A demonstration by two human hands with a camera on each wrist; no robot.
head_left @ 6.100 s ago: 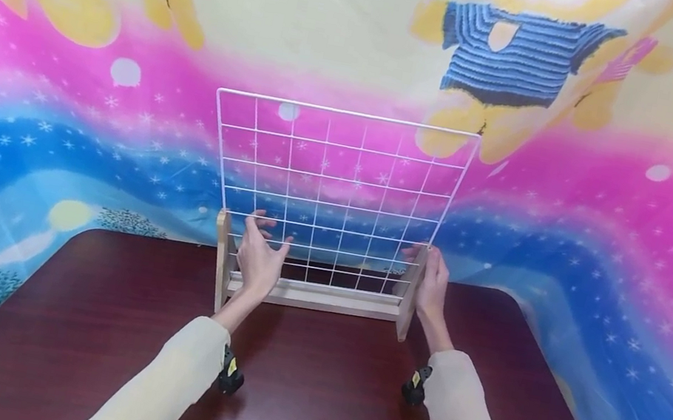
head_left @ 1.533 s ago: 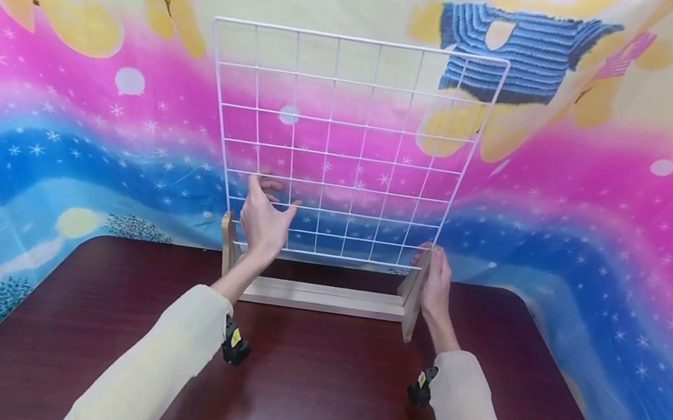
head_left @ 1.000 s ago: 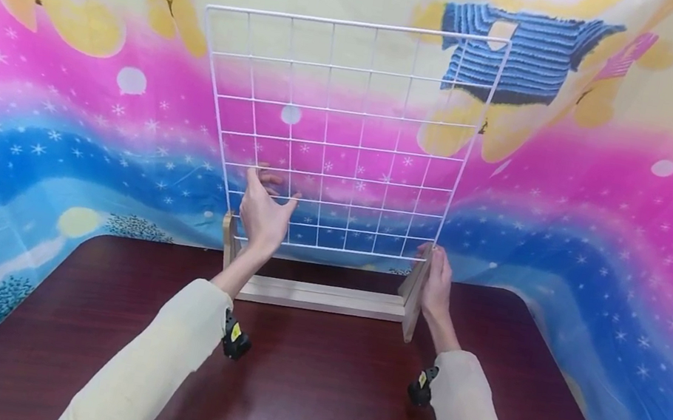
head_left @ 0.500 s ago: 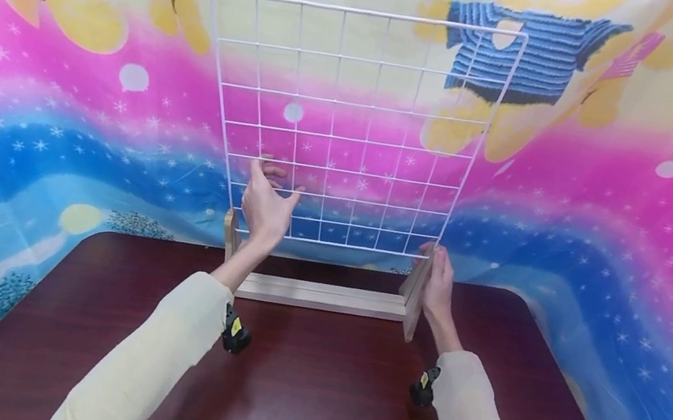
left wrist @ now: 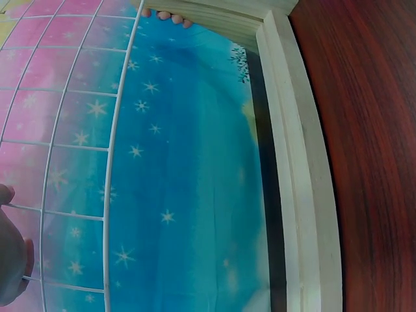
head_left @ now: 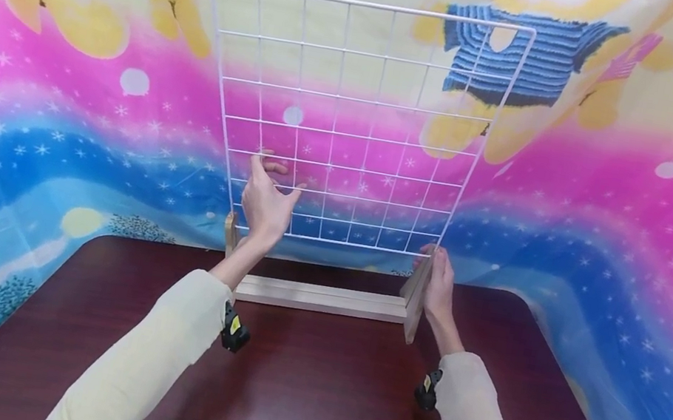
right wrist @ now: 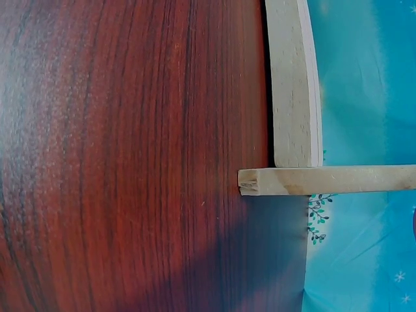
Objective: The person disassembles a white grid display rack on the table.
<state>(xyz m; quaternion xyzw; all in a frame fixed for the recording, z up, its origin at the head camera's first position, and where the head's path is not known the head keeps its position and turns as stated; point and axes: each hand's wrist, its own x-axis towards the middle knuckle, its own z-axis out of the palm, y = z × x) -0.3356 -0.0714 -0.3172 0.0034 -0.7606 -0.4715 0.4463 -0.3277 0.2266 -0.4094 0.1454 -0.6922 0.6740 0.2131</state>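
Note:
A white wire grid panel (head_left: 350,135) stands upright, its lower edge level with the tops of a pale wooden stand's uprights. My left hand (head_left: 267,205) grips the panel near its lower left, fingers behind the wires and thumb in front. In the left wrist view, a wide gap separates the panel's bottom wire (left wrist: 112,140) from the stand's crossbar (left wrist: 296,156). My right hand (head_left: 440,288) holds the top of the right upright (head_left: 415,306), with fingers wrapped behind it. The left upright (head_left: 230,233) is partly hidden by my left forearm. The right wrist view shows the upright's foot (right wrist: 250,182) on the table.
The stand sits near the back of a dark red wood table (head_left: 319,387). Close behind hangs a printed cloth (head_left: 554,203) with bears and snowflakes, which also runs along both sides. Small black cameras (head_left: 235,331) are worn at both wrists.
The grid panel has risen from low between the uprights to their tops, moving up with my left hand. My right hand has stayed on the right upright, and the stand has hardly shifted.

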